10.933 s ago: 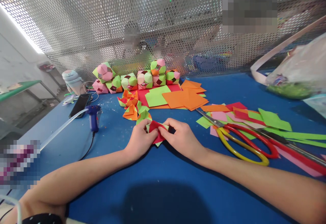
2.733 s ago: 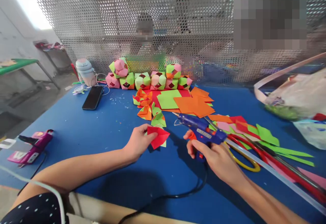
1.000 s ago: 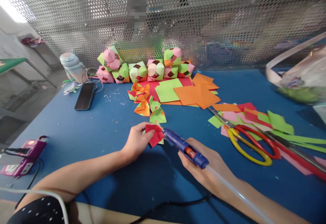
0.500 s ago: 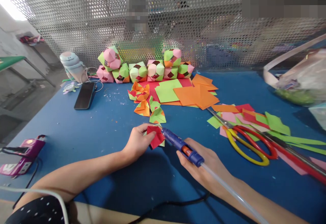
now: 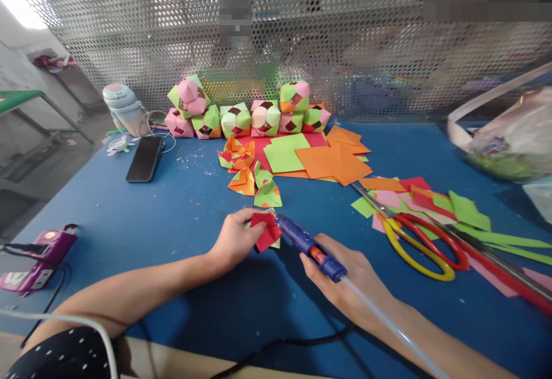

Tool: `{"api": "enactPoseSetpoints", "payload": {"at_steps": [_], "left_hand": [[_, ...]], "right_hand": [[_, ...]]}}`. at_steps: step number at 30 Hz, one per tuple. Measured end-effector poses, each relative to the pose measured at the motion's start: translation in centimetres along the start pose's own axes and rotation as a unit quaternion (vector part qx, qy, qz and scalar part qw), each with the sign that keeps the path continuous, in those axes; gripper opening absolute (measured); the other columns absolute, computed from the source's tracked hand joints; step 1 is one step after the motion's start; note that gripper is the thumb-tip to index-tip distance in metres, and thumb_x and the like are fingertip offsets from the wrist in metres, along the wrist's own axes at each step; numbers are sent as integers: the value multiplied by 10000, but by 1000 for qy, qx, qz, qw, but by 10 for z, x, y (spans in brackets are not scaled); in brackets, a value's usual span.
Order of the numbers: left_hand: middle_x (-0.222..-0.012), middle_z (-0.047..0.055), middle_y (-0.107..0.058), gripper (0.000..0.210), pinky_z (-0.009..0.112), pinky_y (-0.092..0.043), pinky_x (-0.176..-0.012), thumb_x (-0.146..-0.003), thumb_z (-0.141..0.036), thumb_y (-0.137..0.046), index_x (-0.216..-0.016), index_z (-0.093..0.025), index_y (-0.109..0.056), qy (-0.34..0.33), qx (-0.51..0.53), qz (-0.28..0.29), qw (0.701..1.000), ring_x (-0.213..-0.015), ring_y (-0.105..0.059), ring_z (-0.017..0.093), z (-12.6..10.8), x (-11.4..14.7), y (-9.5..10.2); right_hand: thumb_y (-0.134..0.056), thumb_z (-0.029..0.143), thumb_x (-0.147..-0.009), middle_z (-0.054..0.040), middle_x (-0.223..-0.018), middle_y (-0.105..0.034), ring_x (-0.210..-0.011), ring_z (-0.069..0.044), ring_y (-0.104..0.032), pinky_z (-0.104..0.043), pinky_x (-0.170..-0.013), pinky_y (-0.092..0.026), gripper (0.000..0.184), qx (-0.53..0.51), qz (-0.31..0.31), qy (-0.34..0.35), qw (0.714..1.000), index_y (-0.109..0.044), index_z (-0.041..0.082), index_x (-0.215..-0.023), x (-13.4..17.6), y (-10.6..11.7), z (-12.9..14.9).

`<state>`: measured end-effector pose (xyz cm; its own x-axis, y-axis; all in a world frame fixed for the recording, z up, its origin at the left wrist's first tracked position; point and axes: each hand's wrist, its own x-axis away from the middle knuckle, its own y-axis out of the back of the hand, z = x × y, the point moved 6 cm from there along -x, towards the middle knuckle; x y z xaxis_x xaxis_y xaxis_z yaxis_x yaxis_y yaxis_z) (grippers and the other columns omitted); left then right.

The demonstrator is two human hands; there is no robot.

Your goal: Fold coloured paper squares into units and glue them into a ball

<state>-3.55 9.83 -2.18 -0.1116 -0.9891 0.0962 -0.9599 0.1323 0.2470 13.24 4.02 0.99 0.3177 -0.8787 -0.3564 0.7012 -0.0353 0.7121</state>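
Over the blue tabletop (image 5: 181,201), your right hand (image 5: 356,278) has its fingers wrapped around the glue gun (image 5: 302,242); how far the trigger is pressed cannot be seen. Your left hand (image 5: 235,238) pinches the red and pale-green folded paper (image 5: 268,235) between thumb and fingers, just left of the glue gun. The nozzle (image 5: 274,214) points at the paper's upper right edge; contact cannot be confirmed. Gluing appears in hand; the next move calls for a steady pinch and aligned nozzle.
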Motion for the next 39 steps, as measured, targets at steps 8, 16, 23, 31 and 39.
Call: {"api": "enactPoseSetpoints", "payload": {"at_steps": [8, 16, 23, 31, 39], "left_hand": [[-837, 32, -693, 238, 211, -473, -671, -720, -107, -528, -875, -140, -705, -4, -6, 0, 1000, -751, -623, 145, 2, -1, 0], [-815, 22, -688, 232, 202, -466, -648, -714, -104, -525, -859, -135, -703, 18, 19, -8, 1000, -731, -615, 133, 3, -1, 0], [-823, 17, -690, 237, 197, -463, -654, -708, -97, -521, -851, -140, -705, 13, 28, -11, 999, -739, -615, 128, 4, -1, 0], [-799, 18, -686, 239, 203, -458, -628, -705, -107, -528, -860, -144, -707, 6, 16, -6, 1000, -706, -606, 130, 6, -1, 0], [-798, 15, -688, 236, 199, -461, -628, -702, -106, -534, -858, -141, -708, 11, 26, -8, 1000, -707, -607, 128, 4, 0, 0]], "right_hand": [[-485, 194, -841, 42, -608, -503, -495, -114, -530, -218, -494, -395, 51, -1, -2, 9, 1000, -459, 220, -806, 0, -1, 1], [-494, 215, -857, 39, -623, -495, -494, -108, -508, -215, -503, -398, 50, 6, -12, 22, 1000, -456, 221, -825, 2, 4, 1], [-500, 221, -849, 51, -590, -481, -477, -103, -503, -209, -487, -383, 86, 11, 3, 5, 1000, -450, 225, -779, 2, 0, -2], [-503, 203, -838, 48, -592, -503, -468, -105, -516, -206, -479, -390, 58, 16, 5, 8, 1000, -463, 220, -799, 2, 0, 0], [-505, 208, -837, 48, -582, -511, -454, -102, -513, -203, -473, -393, 60, 21, -2, 21, 1000, -468, 214, -790, 1, 1, 1]]}}
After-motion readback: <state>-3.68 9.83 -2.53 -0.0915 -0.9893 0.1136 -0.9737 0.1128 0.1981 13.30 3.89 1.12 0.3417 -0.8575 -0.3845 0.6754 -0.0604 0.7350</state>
